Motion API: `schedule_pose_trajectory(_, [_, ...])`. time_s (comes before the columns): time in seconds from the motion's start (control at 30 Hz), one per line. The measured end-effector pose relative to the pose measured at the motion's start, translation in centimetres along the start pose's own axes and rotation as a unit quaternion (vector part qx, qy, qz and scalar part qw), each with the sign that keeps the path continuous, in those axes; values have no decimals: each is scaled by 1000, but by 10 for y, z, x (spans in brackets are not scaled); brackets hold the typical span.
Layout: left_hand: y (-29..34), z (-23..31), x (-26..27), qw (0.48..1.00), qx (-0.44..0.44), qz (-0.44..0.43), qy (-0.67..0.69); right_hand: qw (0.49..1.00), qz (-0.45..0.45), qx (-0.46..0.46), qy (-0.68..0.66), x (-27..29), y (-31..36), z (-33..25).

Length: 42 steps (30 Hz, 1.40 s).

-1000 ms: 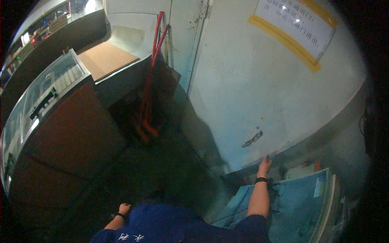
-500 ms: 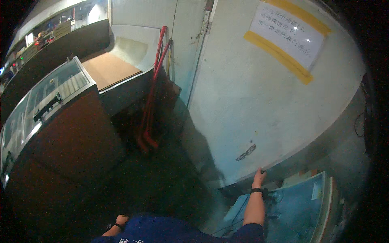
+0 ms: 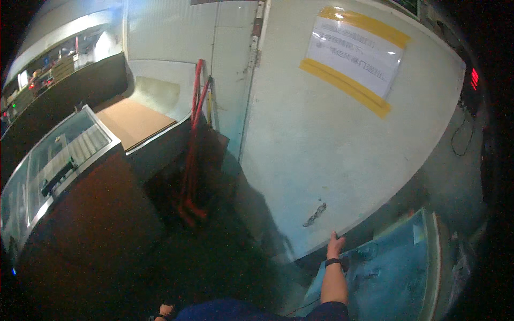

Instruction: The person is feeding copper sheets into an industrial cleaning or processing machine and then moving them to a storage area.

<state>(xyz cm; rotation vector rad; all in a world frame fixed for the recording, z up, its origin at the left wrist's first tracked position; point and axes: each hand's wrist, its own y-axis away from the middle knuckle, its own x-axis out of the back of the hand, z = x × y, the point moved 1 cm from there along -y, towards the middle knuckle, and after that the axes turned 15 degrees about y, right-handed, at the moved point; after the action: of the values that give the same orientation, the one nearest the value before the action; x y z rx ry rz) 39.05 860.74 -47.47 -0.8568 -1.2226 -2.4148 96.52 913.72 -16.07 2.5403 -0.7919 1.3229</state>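
Observation:
A large white door panel (image 3: 332, 144) fills the middle and right of the view, with a taped paper notice (image 3: 356, 61) on its upper part. My right hand (image 3: 335, 247), with a dark band at the wrist, is closed at the panel's near edge, the thumb pointing up along it. A dark scuffed mark (image 3: 315, 215) shows on the door just beyond that hand. At the lower edge, my left hand (image 3: 166, 310) hangs low by my dark blue shirt. Its fingers look curled, and I see nothing in them.
Red poles (image 3: 194, 134) lean by the wall beyond the door's left edge. To the left stand a glass-topped cabinet (image 3: 72, 155) and a dark counter with a brown board (image 3: 134, 120). A bluish panel (image 3: 393, 267) is right of my right arm. Red lights glow (image 3: 474, 79) at far right.
The view has tilted, so the notice sits further left and red lights appear at right. My right hand stays at the door's edge; my left hand shows lower in the picture.

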Motion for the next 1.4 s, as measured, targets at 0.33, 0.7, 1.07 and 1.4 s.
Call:
schedule_pose_trajectory(0.33, [-6, 59, 48, 1000, -2, -1, 21, 976, 58, 114, -177, -42, 7, 56])
schedule_pose_trajectory(0.7, [3, 138, 83, 994, -45, -24, -96, 980, 123, 137, -80, -35, 75, 41])
schedule_pose_trajectory(1.07, [-2, 240, 86, 998, -45, -37, 3, 970, 136, 187, -71, 2, 88, 23])
schedule_pose_trajectory(1.4, [35, 284, 64, 993, -69, -74, 57, 960, 203, 127, -146, -46, -82, 43])
